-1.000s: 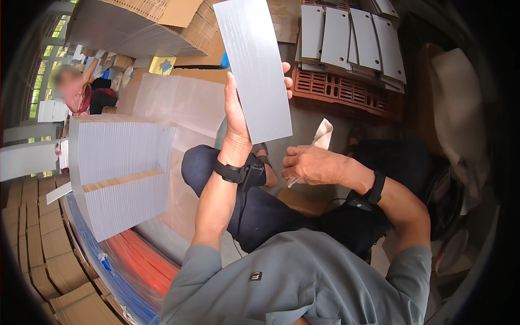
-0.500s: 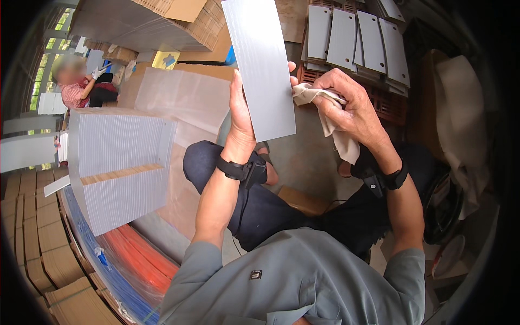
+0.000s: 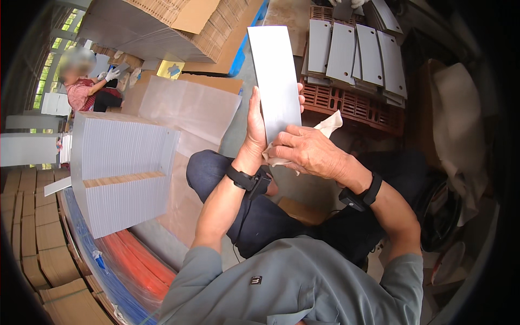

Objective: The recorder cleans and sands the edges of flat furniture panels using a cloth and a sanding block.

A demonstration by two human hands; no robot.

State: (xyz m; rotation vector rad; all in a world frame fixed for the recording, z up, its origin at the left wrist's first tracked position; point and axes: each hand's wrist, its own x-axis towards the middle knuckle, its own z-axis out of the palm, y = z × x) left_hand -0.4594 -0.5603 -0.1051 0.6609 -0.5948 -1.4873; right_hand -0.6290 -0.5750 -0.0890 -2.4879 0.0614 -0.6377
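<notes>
A long, flat grey panel (image 3: pixel 277 76) stands tilted up in front of me. My left hand (image 3: pixel 257 122) grips it from behind, thumb along its left edge and fingertips showing past the right one. At the panel's lower end, my right hand (image 3: pixel 309 149) presses a beige cloth (image 3: pixel 329 124) against the surface. Part of the cloth pokes out above the knuckles, and more of it shows under the fingers. Each wrist carries a black strap with a small device.
A tall stack of grey panels (image 3: pixel 124 157) stands at left. Panels with holes (image 3: pixel 341 51) lie on a brown plastic crate (image 3: pixel 352 105) at far right; gloved hands (image 3: pixel 355 4) show above. Another person (image 3: pixel 84 92) handles a panel at far left. Bundled cardboard (image 3: pixel 51 227) sits lower left.
My right hand has moved left and down, bringing the cloth from beside the panel onto its lower end. The panel has come down and slightly right. Gloved hands have appeared at the top right.
</notes>
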